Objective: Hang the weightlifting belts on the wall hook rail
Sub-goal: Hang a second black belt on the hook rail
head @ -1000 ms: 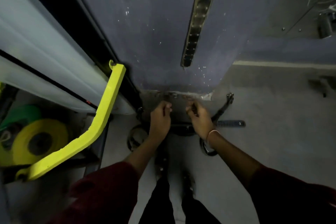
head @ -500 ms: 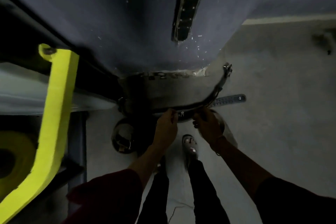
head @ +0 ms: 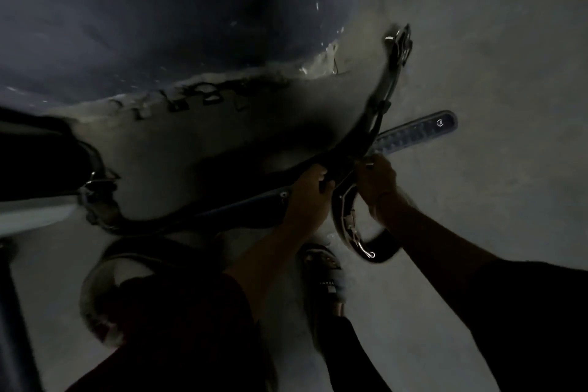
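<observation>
Black shadow blurs the fingers, yet the left hand (head: 307,197) and right hand (head: 378,184) both curl round a bundle of black leather weightlifting belts (head: 380,108) low above the grey concrete floor (head: 509,184). One pale punched strap end (head: 416,132) juts rightward, and a metal buckle (head: 401,43) caps the far end.

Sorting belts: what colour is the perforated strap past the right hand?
Perforated strap: pale blue-grey; head view.

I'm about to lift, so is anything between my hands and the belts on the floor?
Nothing visible: the left hand and right hand both grip the dark buckled weightlifting belts. The hook rail is out of view.
</observation>
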Available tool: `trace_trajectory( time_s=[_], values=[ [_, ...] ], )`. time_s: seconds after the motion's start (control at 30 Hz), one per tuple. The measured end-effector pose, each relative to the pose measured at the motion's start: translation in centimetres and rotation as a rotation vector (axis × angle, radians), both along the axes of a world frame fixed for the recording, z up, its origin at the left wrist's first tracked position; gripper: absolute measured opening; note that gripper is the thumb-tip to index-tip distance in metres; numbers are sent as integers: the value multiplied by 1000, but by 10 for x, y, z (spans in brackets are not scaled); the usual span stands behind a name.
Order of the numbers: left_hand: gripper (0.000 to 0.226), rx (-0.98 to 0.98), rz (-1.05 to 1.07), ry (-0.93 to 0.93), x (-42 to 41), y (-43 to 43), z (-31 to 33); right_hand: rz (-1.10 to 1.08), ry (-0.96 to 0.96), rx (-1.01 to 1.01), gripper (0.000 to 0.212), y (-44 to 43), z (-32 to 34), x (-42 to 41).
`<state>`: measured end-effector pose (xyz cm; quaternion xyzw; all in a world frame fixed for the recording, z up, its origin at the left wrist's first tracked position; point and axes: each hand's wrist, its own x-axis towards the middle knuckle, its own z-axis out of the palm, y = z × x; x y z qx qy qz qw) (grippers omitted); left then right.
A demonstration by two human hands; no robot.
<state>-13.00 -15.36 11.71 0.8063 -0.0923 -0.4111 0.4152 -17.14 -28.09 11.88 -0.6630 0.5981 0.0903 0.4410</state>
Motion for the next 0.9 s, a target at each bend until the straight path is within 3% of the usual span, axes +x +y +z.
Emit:
trace_trajectory(
  time_s=[0.23, 0.4, 0.47, 0.57, 0.73, 0.8, 0.9],
  values=[
    [49, 50, -143, 59, -17, -19, -102, -149, 19, 6, 74, -45, -138, 2],
    [53, 78, -148, 80, -23, -20, -114, -75, 45, 159, 59, -55, -142, 5],
    [56, 86, -162, 55, -25, -19, -107, -95, 41, 149, 63, -56, -151, -6],
    [62, 69, -156, 36, -26, -20, -78, -160, 35, 64, 72, -34, -83, -2],
    [61, -18, -107, 214, -15, -22, -6, -114, 72, -10, 77, -1, 16, -12],
    [52, -56, -147, 206, -14, -18, 28, -108, 37, -32, 81, 12, 49, -13],
    [58, -88, -126, 123, -18, -6, 83, -99, -36, -45, 78, 30, 103, -15]
  ],
)
